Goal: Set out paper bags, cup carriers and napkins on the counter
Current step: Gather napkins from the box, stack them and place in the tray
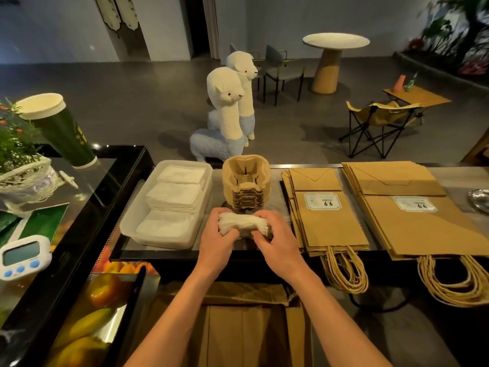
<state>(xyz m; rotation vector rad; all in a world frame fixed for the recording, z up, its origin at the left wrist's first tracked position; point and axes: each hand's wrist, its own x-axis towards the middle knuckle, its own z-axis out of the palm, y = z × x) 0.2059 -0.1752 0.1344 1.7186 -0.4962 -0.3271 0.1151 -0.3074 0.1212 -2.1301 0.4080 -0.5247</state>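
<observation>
A stack of white napkins [242, 224] sits between my two hands, just in front of the stacked brown pulp cup carriers [246, 181]. My left hand [215, 234] grips its left end and my right hand [275, 234] grips its right end. To the left lies a clear plastic tray [132, 221] with three piles of napkins in it. Two stacks of flat brown paper bags, a smaller stack [328, 221] and a larger stack [412, 223], lie on the counter [275, 178] to the right, with their rope handles hanging over the near edge.
A glass display case [79, 207] at left carries a tall green cup [60, 128], a plant basket [21, 168] and a white timer [23, 256]. An open cardboard box [238, 313] stands below my arms. A metal dish [480, 201] lies at far right. Plush alpacas stand beyond the counter.
</observation>
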